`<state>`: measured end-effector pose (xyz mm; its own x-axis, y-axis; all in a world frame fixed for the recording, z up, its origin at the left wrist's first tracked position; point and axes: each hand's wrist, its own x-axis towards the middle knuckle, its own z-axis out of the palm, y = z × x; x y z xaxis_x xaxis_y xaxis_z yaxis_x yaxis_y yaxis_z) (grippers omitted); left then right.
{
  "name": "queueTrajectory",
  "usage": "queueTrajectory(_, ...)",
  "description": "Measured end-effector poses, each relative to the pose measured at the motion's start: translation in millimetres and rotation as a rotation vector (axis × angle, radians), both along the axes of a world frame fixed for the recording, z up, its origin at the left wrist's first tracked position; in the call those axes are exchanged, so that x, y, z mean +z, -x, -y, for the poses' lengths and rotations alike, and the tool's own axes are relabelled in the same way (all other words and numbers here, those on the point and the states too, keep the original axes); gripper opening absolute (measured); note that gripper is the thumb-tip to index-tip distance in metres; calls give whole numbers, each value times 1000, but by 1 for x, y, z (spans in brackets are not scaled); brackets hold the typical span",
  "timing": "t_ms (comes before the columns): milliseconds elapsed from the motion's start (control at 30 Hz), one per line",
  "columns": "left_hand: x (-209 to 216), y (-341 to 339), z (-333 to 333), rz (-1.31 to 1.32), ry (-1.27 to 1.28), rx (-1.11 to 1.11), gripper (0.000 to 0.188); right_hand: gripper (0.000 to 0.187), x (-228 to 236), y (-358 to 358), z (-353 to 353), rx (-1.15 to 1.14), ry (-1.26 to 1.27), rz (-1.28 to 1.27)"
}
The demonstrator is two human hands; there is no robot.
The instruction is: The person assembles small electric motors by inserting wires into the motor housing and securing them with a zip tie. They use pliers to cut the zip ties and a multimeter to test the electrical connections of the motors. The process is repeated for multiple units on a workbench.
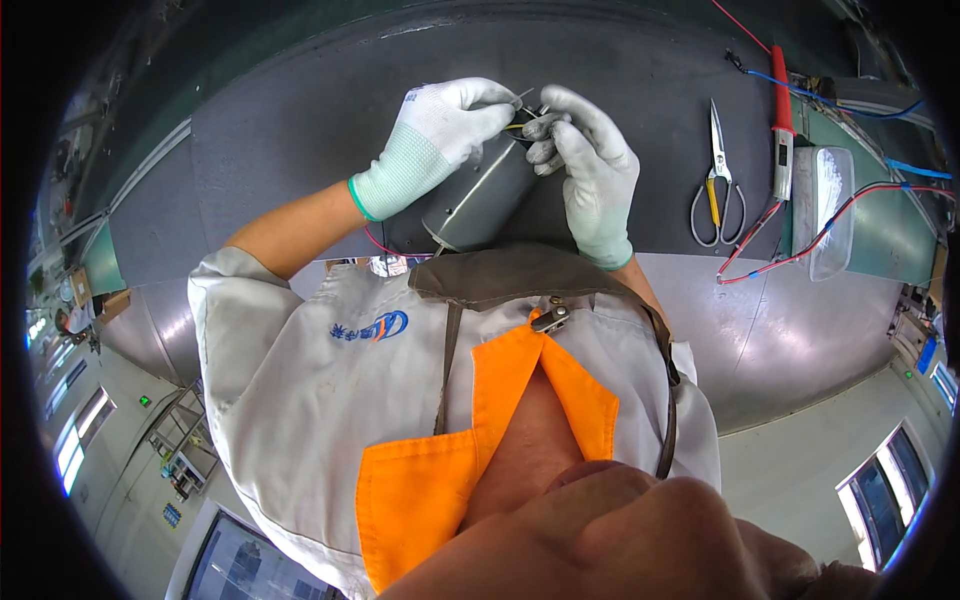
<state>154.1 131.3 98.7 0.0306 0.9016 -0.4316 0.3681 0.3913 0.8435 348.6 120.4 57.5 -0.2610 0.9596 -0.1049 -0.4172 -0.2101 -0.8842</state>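
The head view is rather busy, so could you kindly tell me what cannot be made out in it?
Head view: upper end of the grey metal cylinder, mostly covered by the white-gloved left hand and white-gloved right hand.
Head view: ends of the short yellow wire, too small and among the fingers.
Head view: far end of the looped red cable, cut off by the right rim.

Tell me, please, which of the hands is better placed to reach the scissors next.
Probably the right hand: the scissors lie to its right, and the left hand is farther from them.
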Motion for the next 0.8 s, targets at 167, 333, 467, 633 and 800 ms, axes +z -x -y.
queueTrajectory(167,-2,-1,0,-66,-90,-91,27,55,10,0,-10,30,24,73)
queueTrajectory(333,-15,6,1,-176,-383,-224,25,58,12,2,-9,36,30,93)
queueTrajectory(467,-13,4,-2,-207,-415,-265,25,58,19,0,-14,78,53,154)
queueTrajectory(633,-6,-2,-4,-198,-447,-287,24,51,29,-9,-37,250,82,295)
queueTrajectory(800,-6,-10,-1,-205,-434,-243,23,37,32,-6,-33,229,110,387)
